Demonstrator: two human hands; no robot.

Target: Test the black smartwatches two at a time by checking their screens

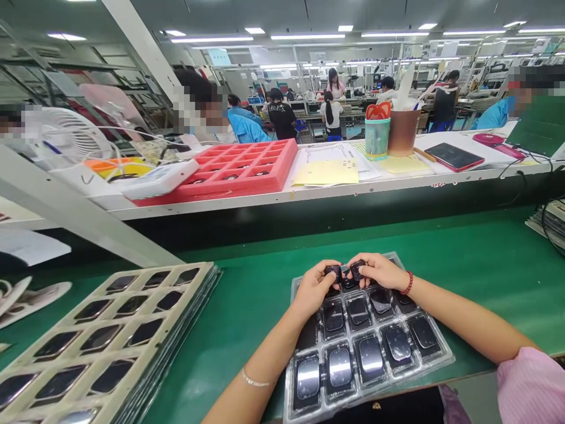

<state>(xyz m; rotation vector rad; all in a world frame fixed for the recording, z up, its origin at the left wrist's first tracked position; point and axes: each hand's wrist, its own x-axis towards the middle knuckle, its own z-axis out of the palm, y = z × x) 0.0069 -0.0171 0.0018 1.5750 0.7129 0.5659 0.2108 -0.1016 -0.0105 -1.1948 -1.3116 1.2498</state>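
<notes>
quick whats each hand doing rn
left hand: closed, holding a small black part
right hand: closed, holding another small black part

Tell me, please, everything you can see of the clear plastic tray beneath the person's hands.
The clear plastic blister tray lies flat on the green bench mat, its shiny moulded pockets in rows, each holding a dark, glossy, rounded-rectangular piece. The person's left hand and right hand cover its far end, hiding some pockets.
</notes>
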